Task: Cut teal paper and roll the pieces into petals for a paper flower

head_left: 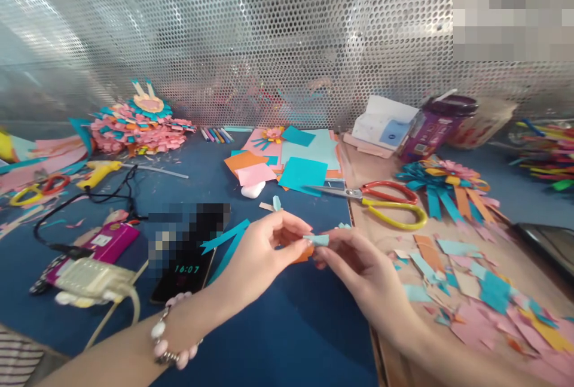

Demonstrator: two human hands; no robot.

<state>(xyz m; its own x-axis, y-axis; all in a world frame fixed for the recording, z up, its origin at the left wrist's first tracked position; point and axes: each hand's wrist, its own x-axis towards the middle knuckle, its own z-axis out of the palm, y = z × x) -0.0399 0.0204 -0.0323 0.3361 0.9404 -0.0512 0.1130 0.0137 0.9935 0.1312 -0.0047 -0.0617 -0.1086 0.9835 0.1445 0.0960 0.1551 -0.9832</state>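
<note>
Bare forearms (pixel 121 339) foremost, my left hand (pixel 262 252) and right hand (pixel 364 264) both pinching blue paper (pixel 320 240), scissors (pixel 357 194) beyond.

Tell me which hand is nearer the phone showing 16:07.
Left. The left hand is just right of the phone; the right hand is farther right, past the left hand.

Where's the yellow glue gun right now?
In the head view's left side: the yellow glue gun lies on the blue table, just in front of the pink-and-teal paper figure.
</note>
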